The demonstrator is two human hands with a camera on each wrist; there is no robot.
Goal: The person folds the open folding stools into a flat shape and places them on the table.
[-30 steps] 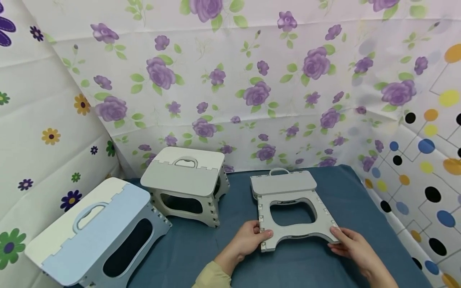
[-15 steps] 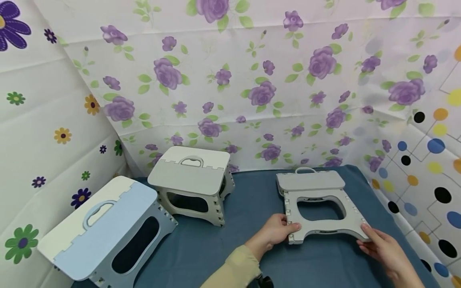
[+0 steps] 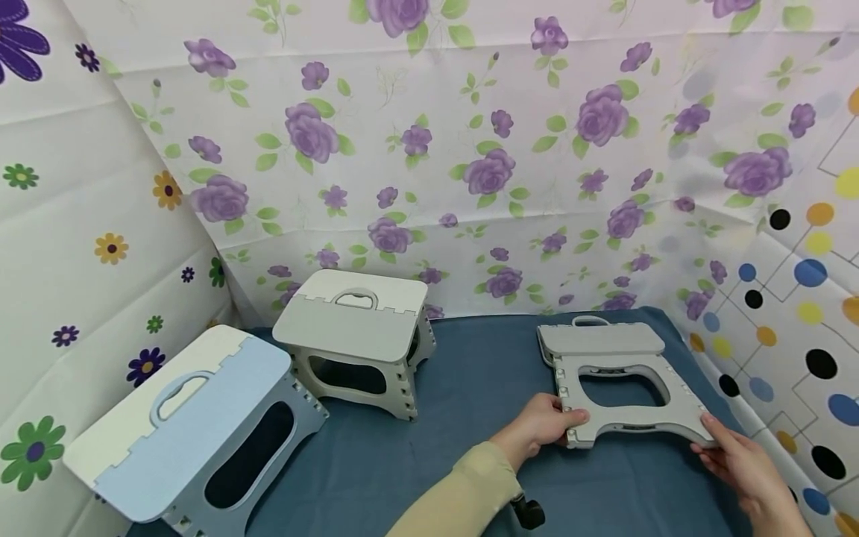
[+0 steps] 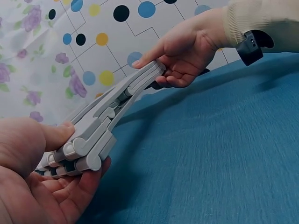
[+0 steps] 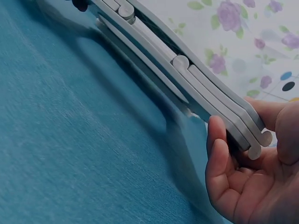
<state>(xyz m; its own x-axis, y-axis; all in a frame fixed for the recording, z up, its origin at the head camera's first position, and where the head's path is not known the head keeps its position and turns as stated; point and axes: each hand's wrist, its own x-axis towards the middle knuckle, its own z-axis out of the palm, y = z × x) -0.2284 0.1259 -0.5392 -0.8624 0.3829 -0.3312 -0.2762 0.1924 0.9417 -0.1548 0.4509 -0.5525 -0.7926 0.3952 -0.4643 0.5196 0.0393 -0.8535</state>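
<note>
A grey folding step stool (image 3: 631, 419), folded flat, lies between both hands at the right of the head view. My left hand (image 3: 540, 426) grips its near left leg corner, thumb on top and fingers beneath. At the near right leg corner, my right hand (image 3: 748, 462) pinches it the same way. Both wrist views show the folded layers stacked together, with the near edge of the stool (image 4: 88, 140) raised off the cloth. In the right wrist view, the right fingers (image 5: 217, 158) curl under the leg end. The far end carries a small loop handle (image 3: 590, 321).
An unfolded grey-and-white stool (image 3: 356, 328) stands at the back, left of the middle. Nearer, at the left, stands a larger blue-and-white stool (image 3: 194, 418). Blue cloth (image 3: 463, 380) covers the table, and a flowered curtain (image 3: 416, 186) rises behind it.
The folded stool has moved to the right across the table, with both hands still gripping its near corners. The two unfolded stools stay where they were; the head view has turned slightly.
</note>
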